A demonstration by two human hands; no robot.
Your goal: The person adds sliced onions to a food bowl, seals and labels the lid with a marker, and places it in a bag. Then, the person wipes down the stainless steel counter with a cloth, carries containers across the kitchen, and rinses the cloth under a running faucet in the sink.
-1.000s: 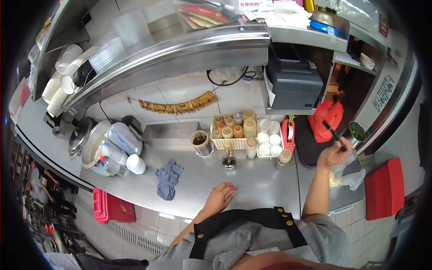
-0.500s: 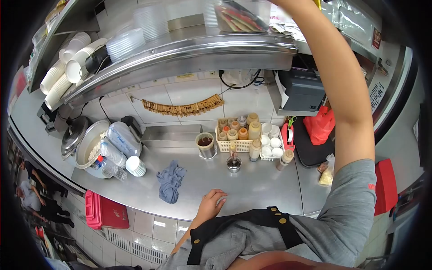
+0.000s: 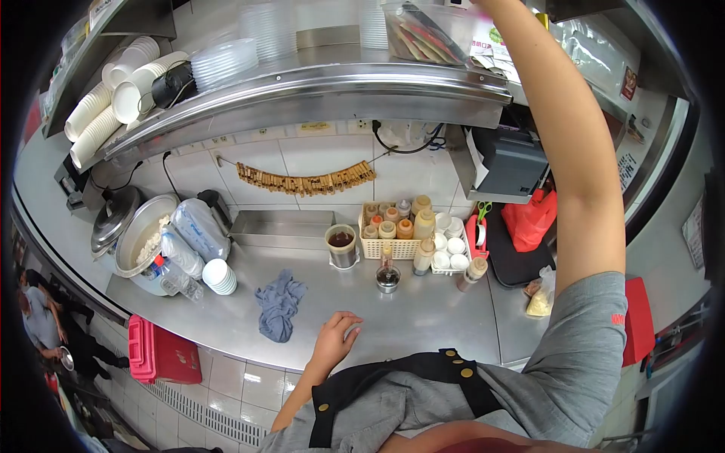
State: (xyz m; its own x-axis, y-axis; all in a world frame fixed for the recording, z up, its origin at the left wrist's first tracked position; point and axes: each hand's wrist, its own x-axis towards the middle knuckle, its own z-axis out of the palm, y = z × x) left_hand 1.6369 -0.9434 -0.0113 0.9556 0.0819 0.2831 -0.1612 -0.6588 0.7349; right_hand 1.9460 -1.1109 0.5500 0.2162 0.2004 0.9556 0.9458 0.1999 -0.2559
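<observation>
My left hand [image 3: 334, 338] hovers at the counter's front edge, palm down, fingers loosely bent with nothing in them. A crumpled blue-grey cloth [image 3: 280, 305] lies to its left. Above my bare right arm's far end, the view cuts off, so my right hand is hidden. That arm reaches up past a clear plastic bin [image 3: 425, 34] with packets inside, on the steel shelf [image 3: 317, 84]. Near the middle of the counter stand a small metal pot [image 3: 388, 280] and a steel container of dark liquid [image 3: 342, 248].
A cream basket [image 3: 391, 248] of squeeze bottles stands beside a white tray of small white cups [image 3: 451, 245]. At left are a big metal pot [image 3: 143, 241], water bottles [image 3: 180, 281] and stacked cups [image 3: 219, 277]. A red bin [image 3: 162, 351] stands on the floor. Several people are at far left.
My view has shifted slightly, so the counter and shelf sit a little differently in the picture. My right arm stays raised; my left hand stays by the counter's edge.
</observation>
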